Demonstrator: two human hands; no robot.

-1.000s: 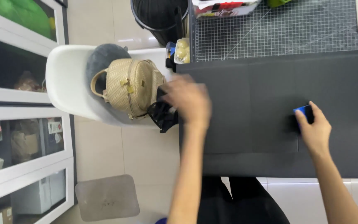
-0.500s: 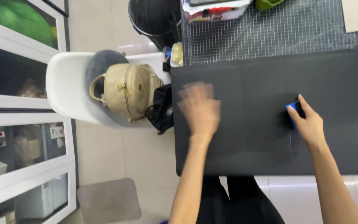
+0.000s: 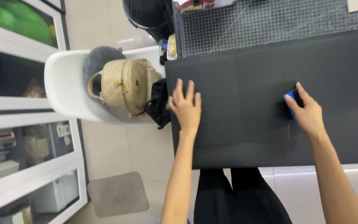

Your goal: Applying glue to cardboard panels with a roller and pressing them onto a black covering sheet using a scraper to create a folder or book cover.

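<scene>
A large black sheet (image 3: 249,83) lies across the table. My left hand (image 3: 186,108) rests flat on its left edge, fingers spread, holding nothing. My right hand (image 3: 308,113) presses a small blue and black block (image 3: 291,101) against the sheet near its middle right; the fingers cover most of the block.
A grey gridded cutting mat (image 3: 270,25) lies under the sheet at the far side. A white chair (image 3: 65,89) to the left carries a beige backpack (image 3: 123,87) and a grey cushion. A black bin (image 3: 148,14) stands beyond. Glass-door cabinets (image 3: 17,124) line the left.
My left hand has moved back left and settled flat on the sheet's left edge. The right hand stays on the blue block.
</scene>
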